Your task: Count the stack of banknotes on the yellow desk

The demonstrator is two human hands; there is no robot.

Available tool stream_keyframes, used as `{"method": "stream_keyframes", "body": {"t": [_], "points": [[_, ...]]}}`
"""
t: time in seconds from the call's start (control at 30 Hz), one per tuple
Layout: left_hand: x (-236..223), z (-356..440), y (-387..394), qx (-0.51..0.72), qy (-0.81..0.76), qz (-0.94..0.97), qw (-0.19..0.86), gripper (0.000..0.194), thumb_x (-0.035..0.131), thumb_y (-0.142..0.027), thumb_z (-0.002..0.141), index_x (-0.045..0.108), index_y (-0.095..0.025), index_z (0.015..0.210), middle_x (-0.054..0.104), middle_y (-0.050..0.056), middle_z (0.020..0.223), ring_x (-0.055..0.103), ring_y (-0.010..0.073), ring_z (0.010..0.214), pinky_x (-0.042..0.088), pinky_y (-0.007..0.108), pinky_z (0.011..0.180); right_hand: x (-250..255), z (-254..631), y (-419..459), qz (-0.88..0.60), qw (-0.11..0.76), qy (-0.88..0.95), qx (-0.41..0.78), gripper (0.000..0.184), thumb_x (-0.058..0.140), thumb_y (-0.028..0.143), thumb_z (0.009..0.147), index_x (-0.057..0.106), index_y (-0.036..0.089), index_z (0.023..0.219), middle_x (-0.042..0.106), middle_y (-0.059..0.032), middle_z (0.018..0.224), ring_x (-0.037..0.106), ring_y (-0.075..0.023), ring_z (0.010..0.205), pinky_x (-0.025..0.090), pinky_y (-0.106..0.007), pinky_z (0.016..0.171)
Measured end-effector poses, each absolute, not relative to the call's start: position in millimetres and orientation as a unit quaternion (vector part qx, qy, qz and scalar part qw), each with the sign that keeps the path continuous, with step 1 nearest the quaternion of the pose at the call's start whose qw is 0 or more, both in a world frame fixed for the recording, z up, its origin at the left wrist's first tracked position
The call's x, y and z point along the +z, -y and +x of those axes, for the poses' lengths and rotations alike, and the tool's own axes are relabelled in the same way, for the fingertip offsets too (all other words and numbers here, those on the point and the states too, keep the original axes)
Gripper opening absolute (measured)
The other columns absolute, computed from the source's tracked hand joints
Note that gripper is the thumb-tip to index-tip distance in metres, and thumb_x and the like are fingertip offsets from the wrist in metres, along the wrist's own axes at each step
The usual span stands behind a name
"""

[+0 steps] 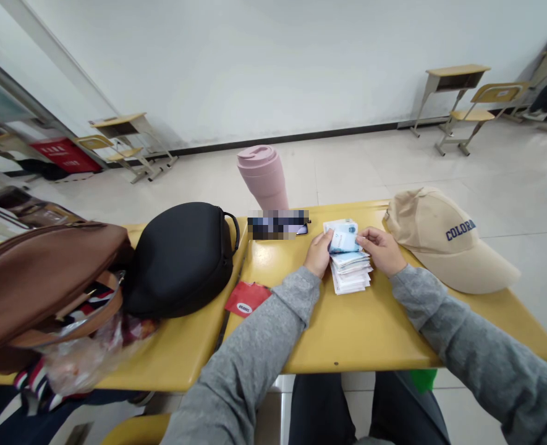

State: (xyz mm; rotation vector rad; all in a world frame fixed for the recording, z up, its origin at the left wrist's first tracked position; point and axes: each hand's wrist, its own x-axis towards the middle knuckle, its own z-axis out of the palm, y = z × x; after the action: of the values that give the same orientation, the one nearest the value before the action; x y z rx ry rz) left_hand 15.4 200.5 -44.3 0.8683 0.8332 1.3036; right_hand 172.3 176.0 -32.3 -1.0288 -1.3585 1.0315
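Both hands are at a pile of thin blue-and-white packets [351, 275] on the yellow desk; their exact kind is too small to make out. My left hand [318, 253] is closed on the left side of a blue-and-white packet [344, 240] at the top of the pile. Thumb and fingers of my right hand [382, 250] pinch the same packet at its right edge. Beneath it, the other packets lie in an uneven, fanned stack. A beige cap [440, 238] with dark lettering rests just right of my right hand.
A pink tumbler [264, 176] stands at the desk's back edge, behind a partly blurred phone [302, 229]. A red packet [247, 298] lies near my left forearm. To the left are a black round case [178, 259], a brown bag [50, 266] and a clear plastic bag [85, 364].
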Motion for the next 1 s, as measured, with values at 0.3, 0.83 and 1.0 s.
{"method": "stream_keyframes", "body": {"t": [0.3, 0.83, 1.0], "points": [[-47.3, 14.7, -202.2, 0.568, -0.366, 0.38, 0.632, 0.038, 0.07, -0.05, 0.065, 0.065, -0.014, 0.076, 0.068, 0.002, 0.074, 0.059, 0.0143, 0.07, 0.044, 0.027, 0.072, -31.5, 172.9, -174.5, -0.446, 0.537, 0.56, 0.447, 0.027, 0.063, 0.044, 0.073, 0.056, 0.017, 0.071, 0.047, 0.0041, 0.055, 0.039, -0.0091, 0.049, 0.03, -0.024, 0.048], [-40.6, 16.7, -197.3, 0.561, -0.369, 0.378, 0.637, 0.04, 0.07, -0.051, 0.063, 0.065, -0.014, 0.079, 0.069, 0.003, 0.075, 0.062, 0.0172, 0.074, 0.045, 0.03, 0.074, -30.0, 172.0, -173.7, -0.449, 0.534, 0.558, 0.449, 0.029, 0.064, 0.044, 0.072, 0.056, 0.017, 0.072, 0.048, 0.0049, 0.054, 0.037, -0.0079, 0.048, 0.028, -0.023, 0.047], [-43.9, 15.8, -199.6, 0.561, -0.368, 0.381, 0.636, 0.04, 0.071, -0.051, 0.063, 0.065, -0.014, 0.077, 0.068, 0.002, 0.072, 0.061, 0.0152, 0.07, 0.044, 0.028, 0.072, -29.0, 171.4, -173.1, -0.451, 0.535, 0.554, 0.45, 0.03, 0.064, 0.046, 0.071, 0.056, 0.017, 0.073, 0.047, 0.0054, 0.053, 0.036, -0.0078, 0.046, 0.027, -0.023, 0.046]]}}
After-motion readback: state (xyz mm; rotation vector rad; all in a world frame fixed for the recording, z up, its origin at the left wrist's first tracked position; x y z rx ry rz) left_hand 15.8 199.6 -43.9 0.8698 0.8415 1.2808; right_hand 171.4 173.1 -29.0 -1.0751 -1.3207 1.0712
